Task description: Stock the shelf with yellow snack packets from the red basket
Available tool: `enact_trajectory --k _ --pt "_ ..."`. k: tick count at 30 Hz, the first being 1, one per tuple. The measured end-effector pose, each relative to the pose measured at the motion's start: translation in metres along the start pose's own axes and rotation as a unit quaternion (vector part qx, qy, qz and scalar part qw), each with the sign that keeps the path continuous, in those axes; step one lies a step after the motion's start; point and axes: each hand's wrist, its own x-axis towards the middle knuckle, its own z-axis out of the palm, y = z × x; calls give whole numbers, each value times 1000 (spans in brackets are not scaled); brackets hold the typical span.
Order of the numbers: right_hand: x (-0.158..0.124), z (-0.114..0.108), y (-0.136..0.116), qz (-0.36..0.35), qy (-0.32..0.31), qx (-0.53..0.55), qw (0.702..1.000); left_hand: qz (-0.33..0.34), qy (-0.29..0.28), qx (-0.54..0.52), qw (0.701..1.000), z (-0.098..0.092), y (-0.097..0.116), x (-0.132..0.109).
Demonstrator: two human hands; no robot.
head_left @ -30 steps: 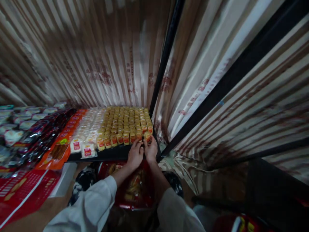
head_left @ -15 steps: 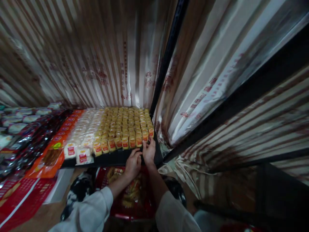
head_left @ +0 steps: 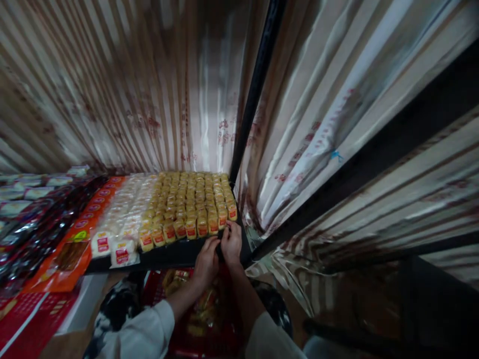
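Observation:
Small yellow wrapped cakes (head_left: 190, 204) stand packed in several rows on a black shelf (head_left: 164, 257), red labels facing me. My right hand (head_left: 232, 244) is at the front right corner of these rows, its fingers apart and bent, the tips by the lowest labels. Close on its left, my left hand (head_left: 206, 259) is at the shelf's front edge with fingers curled together; what they hold, if anything, is hidden. Below my forearms is a red crate (head_left: 153, 289) containing more yellow wrapped packets (head_left: 200, 311).
White wrapped packets (head_left: 125, 252) sit left of the yellow rows, then orange bags (head_left: 75, 254) and dark shiny packs (head_left: 45, 224). A black post (head_left: 249, 119) rises at the back right corner. Striped plastic curtains (head_left: 149, 89) hang behind, and a dark slanting bar (head_left: 337, 174) crosses at right.
The camera view has shifted slightly, so the shelf and goods appear lower and further left. My right fingers now show slightly below the front labels; both hands remain by the shelf edge.

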Motion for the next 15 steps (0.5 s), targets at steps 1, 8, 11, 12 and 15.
enact_trajectory --k 1,8,11,12,15 --pt "0 0 1 -2 2 3 1000 -3 0 -6 1000 1 0 1" --pt "0 -1 5 17 7 29 999 -16 -4 -43 999 8 1 7" --pt "-1 -2 4 36 0 27 999 -33 -4 -63 997 11 3 9" --pt "-2 -3 4 43 -1 22 999 -40 -2 -73 997 12 3 10" --pt "-3 -3 3 54 -7 22 998 -55 -5 -99 994 14 5 11"
